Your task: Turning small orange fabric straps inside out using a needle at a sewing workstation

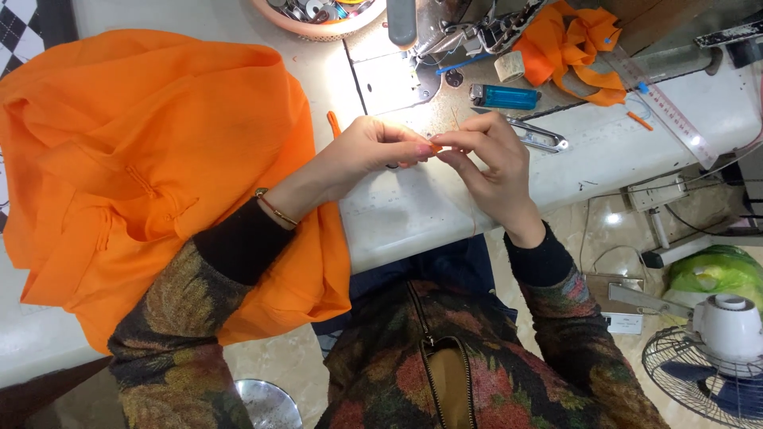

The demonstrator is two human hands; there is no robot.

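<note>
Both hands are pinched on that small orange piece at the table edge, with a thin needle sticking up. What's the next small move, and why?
Probably draw the needle up and through with the right hand while the left hand keeps its grip on the small orange piece. Both sets of fingertips meet on that piece, and the needle stands just above them, so a short pull seems the nearest step.

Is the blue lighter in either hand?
No, the blue lighter lies on the table beyond the left hand and right hand.
</note>
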